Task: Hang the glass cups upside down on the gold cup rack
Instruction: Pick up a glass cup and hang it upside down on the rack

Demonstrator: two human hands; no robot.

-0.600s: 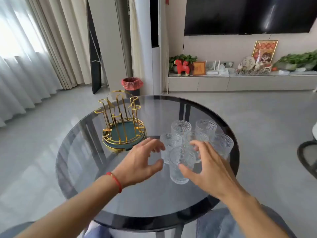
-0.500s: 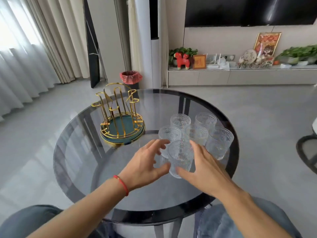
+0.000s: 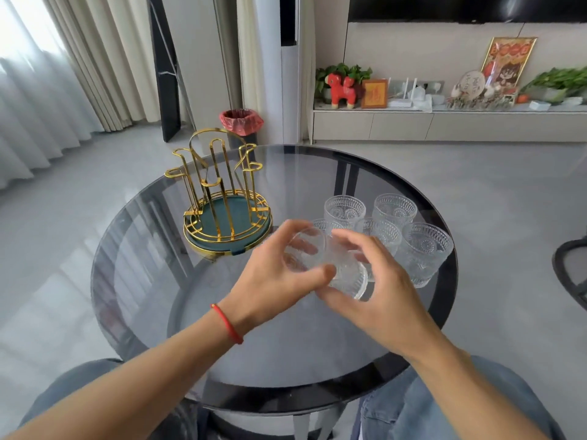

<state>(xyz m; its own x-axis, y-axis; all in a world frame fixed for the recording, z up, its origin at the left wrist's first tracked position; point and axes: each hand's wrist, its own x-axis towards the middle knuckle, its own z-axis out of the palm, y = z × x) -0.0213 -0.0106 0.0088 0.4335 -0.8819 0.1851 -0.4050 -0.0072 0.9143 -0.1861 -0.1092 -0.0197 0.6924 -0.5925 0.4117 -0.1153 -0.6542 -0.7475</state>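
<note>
A clear embossed glass cup (image 3: 330, 265) is lifted off the round smoked-glass table (image 3: 158, 281) and tipped on its side, base toward the left. My left hand (image 3: 273, 274) and my right hand (image 3: 378, 287) both grip it, fingers wrapped around its sides. Several more glass cups (image 3: 425, 249) stand upright behind my hands, toward the table's right. The gold cup rack (image 3: 222, 201) with a green tray base stands at the table's left, with no cups on its prongs.
A bin with a pink liner (image 3: 241, 122) stands on the floor beyond the table. A low cabinet (image 3: 444, 125) with ornaments runs along the far wall. A dark chair edge (image 3: 571, 268) shows at the right. My knees are under the table's near rim.
Both hands closed on the nearest cup, lifted it off the table and tipped it sideways. The view has shifted closer and lower.
</note>
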